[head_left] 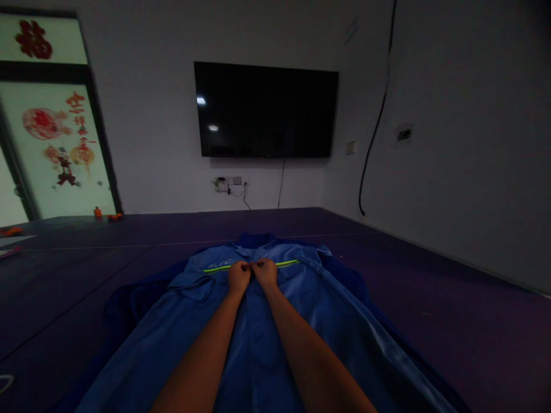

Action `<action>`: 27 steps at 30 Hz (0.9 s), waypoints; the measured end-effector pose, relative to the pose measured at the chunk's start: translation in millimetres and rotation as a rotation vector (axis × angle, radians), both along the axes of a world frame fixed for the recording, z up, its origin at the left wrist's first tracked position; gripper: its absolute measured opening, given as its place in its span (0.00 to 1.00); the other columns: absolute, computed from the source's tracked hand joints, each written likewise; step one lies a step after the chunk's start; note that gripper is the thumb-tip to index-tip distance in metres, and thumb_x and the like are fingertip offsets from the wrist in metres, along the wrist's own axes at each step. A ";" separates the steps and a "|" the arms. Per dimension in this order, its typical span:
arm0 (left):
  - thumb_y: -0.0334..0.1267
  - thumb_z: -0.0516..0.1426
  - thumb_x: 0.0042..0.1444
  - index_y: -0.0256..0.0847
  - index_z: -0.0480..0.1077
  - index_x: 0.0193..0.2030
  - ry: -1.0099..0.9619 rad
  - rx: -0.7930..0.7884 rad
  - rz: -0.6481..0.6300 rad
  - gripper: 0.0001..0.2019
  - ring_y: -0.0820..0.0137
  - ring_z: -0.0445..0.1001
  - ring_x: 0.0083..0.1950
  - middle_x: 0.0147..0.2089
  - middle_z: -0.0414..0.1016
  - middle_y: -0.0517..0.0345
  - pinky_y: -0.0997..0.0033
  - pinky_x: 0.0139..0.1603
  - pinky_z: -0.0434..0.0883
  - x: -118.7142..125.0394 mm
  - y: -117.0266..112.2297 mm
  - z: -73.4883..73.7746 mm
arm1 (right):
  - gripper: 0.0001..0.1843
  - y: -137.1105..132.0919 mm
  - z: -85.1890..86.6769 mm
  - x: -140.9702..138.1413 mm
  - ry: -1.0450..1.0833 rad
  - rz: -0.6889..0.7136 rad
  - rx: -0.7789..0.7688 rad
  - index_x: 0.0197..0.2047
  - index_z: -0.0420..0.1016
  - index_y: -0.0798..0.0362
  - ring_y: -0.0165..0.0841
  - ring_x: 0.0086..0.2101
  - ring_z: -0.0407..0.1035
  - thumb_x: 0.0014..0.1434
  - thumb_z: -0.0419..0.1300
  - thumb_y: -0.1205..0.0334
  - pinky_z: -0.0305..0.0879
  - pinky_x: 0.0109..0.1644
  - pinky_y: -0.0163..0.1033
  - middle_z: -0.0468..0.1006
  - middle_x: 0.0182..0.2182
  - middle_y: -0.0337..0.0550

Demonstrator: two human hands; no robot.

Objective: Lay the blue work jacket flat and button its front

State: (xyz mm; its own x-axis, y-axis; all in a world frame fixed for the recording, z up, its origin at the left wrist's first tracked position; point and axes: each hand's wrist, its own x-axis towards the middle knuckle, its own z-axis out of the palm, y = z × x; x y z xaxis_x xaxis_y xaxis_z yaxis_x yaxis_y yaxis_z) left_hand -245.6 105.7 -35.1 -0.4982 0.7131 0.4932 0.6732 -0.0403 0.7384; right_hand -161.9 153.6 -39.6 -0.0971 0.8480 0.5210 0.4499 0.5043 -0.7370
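Note:
A blue work jacket (316, 295) lies spread out front side up, collar at the far end, with darker blue parts at its sides. A yellow-green stripe (286, 263) crosses its chest. My left hand (239, 276) and my right hand (265, 272) meet at the front placket, level with this stripe. Both are closed in a pinch on the jacket's front edges; the fingertips nearly touch and hide whatever small part is between them. Nearer to me, a button (257, 331) shows on the placket between my forearms. Pale lettering (219, 264) marks the left chest.
The jacket rests on a dark purple surface (413, 287) with seams. A wall-mounted television (267, 112) hangs ahead, above sockets and cables. A black cable (373, 140) dangles at the right wall. Small orange objects (98, 213) sit near the glass door (47, 146) at far left.

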 end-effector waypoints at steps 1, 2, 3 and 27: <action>0.29 0.52 0.47 0.35 0.72 0.27 0.000 -0.001 0.000 0.07 0.72 0.72 0.31 0.29 0.75 0.54 0.75 0.33 0.65 0.1 -0.1 -0.1 | 0.11 -0.2 0.0 0.0 -0.003 -0.005 0.003 0.19 0.70 0.55 0.27 0.19 0.63 0.47 0.56 0.59 0.52 0.22 0.29 0.71 0.16 0.39; 0.29 0.52 0.47 0.35 0.72 0.27 0.001 -0.003 0.000 0.07 0.72 0.72 0.31 0.29 0.75 0.54 0.75 0.33 0.65 0.2 -0.2 -0.1 | 0.11 -0.4 0.1 0.0 -0.008 -0.007 0.007 0.18 0.70 0.55 0.27 0.19 0.63 0.47 0.56 0.59 0.51 0.22 0.29 0.71 0.16 0.39; 0.29 0.52 0.47 0.35 0.72 0.27 0.002 -0.004 0.001 0.07 0.72 0.72 0.31 0.29 0.75 0.54 0.75 0.33 0.65 0.3 -0.5 0.0 | 0.11 -0.5 0.2 0.0 -0.014 -0.008 0.011 0.18 0.70 0.55 0.27 0.18 0.62 0.47 0.56 0.59 0.51 0.21 0.30 0.71 0.15 0.39; 0.29 0.53 0.46 0.37 0.72 0.23 0.020 -0.050 -0.003 0.08 0.71 0.71 0.29 0.26 0.75 0.55 0.76 0.30 0.63 0.8 -4.4 2.4 | 0.09 -2.4 2.7 1.4 -0.038 -0.009 0.000 0.18 0.70 0.55 0.27 0.19 0.64 0.46 0.54 0.64 0.51 0.22 0.29 0.71 0.16 0.38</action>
State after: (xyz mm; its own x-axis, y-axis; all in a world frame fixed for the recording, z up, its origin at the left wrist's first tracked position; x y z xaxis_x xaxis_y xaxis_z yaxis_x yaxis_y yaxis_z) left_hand -244.8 101.3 -32.7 -0.4865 0.7386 0.4666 0.6875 -0.0060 0.7262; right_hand -160.5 151.2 -36.9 -0.1090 0.8492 0.5167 0.4825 0.4996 -0.7194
